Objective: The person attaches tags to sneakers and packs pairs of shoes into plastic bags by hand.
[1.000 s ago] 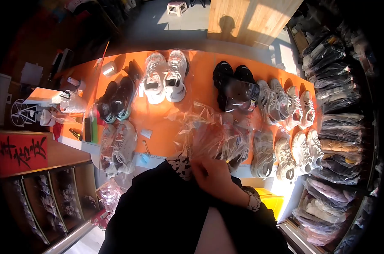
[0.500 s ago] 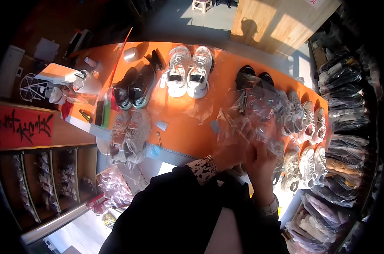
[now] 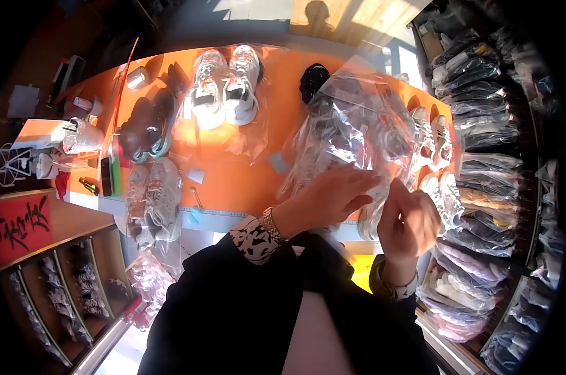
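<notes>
- The clear plastic bag (image 3: 352, 134) spreads before our hands, over the orange table (image 3: 233, 184).
- Our left hand (image 3: 325, 197) has fingers stretched, thumb apart.
- Our right hand (image 3: 410, 220) is curled; whether it pinches the bag, we cannot tell.

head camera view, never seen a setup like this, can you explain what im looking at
There is no robot here: these are a person's two bare hands, seen by a camera worn on the head, looking forward and down. On the orange table are several pairs of shoes, among them white shoes and, to their left, dark shoes. The left hand stretches over clear plastic; the right hand is bent beside it. Whether either hand grips the plastic cannot be told.
</notes>
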